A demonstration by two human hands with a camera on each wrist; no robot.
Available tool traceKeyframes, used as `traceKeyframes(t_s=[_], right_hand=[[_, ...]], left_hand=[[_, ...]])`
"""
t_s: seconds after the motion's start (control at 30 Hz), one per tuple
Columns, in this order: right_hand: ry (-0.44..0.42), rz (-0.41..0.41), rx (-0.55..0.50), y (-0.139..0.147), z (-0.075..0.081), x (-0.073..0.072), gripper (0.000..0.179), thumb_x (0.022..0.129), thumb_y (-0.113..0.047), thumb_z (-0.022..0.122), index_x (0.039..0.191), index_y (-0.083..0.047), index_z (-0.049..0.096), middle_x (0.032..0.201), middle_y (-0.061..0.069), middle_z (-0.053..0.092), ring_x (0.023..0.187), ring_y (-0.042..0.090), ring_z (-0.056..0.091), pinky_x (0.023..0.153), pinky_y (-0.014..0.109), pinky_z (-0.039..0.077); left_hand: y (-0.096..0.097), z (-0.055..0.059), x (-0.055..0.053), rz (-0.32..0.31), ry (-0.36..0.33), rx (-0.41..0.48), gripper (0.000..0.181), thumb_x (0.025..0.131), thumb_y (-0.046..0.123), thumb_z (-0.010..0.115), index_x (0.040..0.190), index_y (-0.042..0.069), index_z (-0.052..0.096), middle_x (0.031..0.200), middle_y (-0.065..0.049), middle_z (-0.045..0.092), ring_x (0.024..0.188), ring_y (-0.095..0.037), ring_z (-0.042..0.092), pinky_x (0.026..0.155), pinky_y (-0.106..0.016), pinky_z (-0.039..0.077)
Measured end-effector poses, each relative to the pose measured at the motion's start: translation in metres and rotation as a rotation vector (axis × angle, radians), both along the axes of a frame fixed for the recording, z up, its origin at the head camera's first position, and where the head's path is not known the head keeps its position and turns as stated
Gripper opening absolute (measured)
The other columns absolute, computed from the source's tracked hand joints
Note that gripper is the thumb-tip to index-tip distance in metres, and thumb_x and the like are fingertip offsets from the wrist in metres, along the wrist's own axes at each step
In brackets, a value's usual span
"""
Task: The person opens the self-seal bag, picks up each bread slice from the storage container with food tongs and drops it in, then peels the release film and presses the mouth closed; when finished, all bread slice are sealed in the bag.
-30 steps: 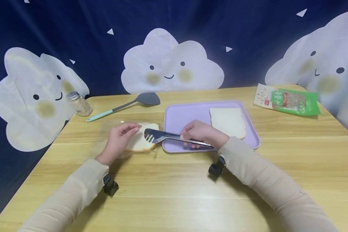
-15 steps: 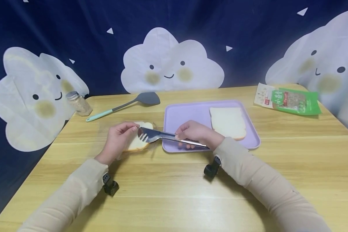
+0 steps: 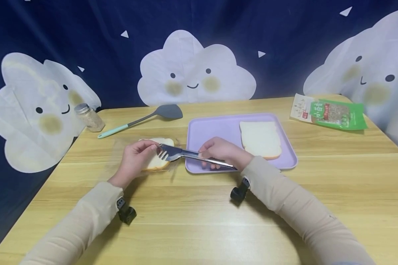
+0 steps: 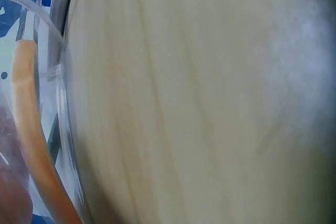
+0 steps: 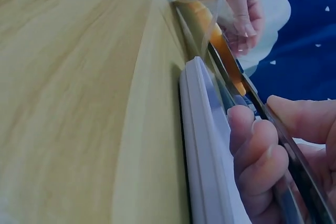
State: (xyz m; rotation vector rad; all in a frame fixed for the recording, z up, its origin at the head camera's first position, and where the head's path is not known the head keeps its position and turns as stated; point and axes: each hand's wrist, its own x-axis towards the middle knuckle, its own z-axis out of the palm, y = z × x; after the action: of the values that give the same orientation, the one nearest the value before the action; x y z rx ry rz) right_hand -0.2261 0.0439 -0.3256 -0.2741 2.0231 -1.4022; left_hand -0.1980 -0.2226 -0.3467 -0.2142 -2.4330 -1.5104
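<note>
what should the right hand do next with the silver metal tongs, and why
I'd probably have the right hand squeeze the silver metal tongs gently: their arms appear to straddle the edge of the white, brown-crusted bread slice, and the left hand seems to pinch its clear plastic bag, which may steady it.

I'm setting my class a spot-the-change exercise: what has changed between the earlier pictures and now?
The right hand has moved the tongs a little to the left, toward the left hand; the bread slice between them has shifted left too. No new grip or release shows. The left hand stayed almost in place; the purple tray, other slice, spatula, jar and green packet stayed put.
</note>
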Motion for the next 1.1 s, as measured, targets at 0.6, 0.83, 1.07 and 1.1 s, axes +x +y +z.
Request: traceKeyframes(t_s=[0.6,0.83,1.07,1.1], right_hand=[[0.045,0.015,0.073,-0.011,-0.003,0.001,0.019,0.086,-0.006,0.059,0.103,0.003,0.062,0.066,0.007,0.061,0.043,0.011,0.047,0.04,0.021,0.039],[0.139,0.042,0.103,-0.012,0.001,0.003,0.019,0.086,-0.006,0.059,0.103,0.002,0.062,0.066,0.007,0.062,0.043,0.012,0.047,0.04,0.021,0.039],[0.091,0.044,0.052,-0.009,-0.002,0.0,0.02,0.087,-0.006,0.058,0.104,0.003,0.062,0.064,0.006,0.062,0.042,0.011,0.047,0.039,0.02,0.039],[0.058,0.036,0.033,-0.008,-0.004,-0.001,0.021,0.087,-0.006,0.058,0.105,0.004,0.061,0.065,0.006,0.062,0.041,0.011,0.047,0.038,0.02,0.038]], left_hand=[[-0.003,0.0,-0.002,0.067,-0.079,0.04,0.021,0.089,0.012,0.061,0.1,-0.006,0.066,0.088,0.011,0.069,0.084,0.0,0.06,0.075,-0.014,0.047],[0.0,-0.001,-0.005,0.056,-0.02,0.132,0.017,0.087,0.005,0.063,0.096,-0.009,0.065,0.085,0.006,0.07,0.08,-0.002,0.063,0.075,-0.015,0.049],[0.002,-0.004,-0.003,-0.008,0.002,0.209,0.01,0.088,0.001,0.06,0.092,-0.005,0.067,0.084,0.007,0.069,0.079,-0.004,0.064,0.073,-0.016,0.051],[0.002,-0.004,-0.002,-0.03,0.004,0.212,0.009,0.088,0.001,0.06,0.091,-0.003,0.068,0.085,0.005,0.07,0.08,-0.004,0.064,0.074,-0.017,0.051]])
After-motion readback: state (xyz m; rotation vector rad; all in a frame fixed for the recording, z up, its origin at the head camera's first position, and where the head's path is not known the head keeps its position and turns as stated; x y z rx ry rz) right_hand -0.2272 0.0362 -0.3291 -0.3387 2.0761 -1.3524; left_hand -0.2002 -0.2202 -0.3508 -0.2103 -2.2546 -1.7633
